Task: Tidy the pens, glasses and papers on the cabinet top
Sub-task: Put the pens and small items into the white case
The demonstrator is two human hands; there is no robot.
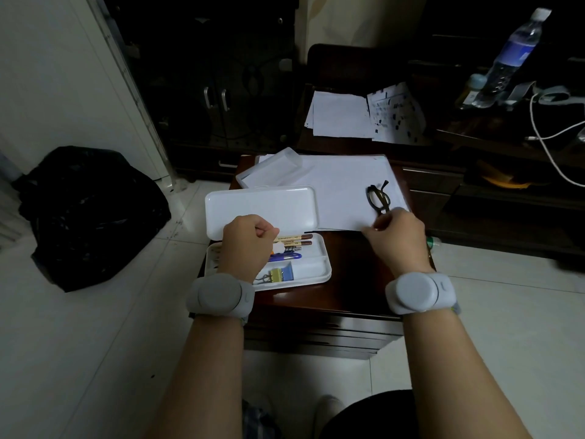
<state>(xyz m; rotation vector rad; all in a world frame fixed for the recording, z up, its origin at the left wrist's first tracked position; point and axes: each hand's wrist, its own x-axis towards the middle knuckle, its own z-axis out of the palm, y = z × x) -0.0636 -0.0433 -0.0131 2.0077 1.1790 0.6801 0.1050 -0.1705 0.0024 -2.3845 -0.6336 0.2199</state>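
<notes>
My right hand [394, 239] pinches the glasses [378, 198], which lie on the papers [345, 185] at its 11 o'clock. My left hand [247, 242] hangs curled over the open pen case [304, 270]; I cannot tell if it holds anything.

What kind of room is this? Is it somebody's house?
Probably a room in a home: a small dark wooden cabinet on pale floor tiles, a full black bin bag, and a water bottle on cluttered shelving.

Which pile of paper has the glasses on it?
The near paper sheets on the cabinet top hold the glasses; the far stack behind has none.
</notes>
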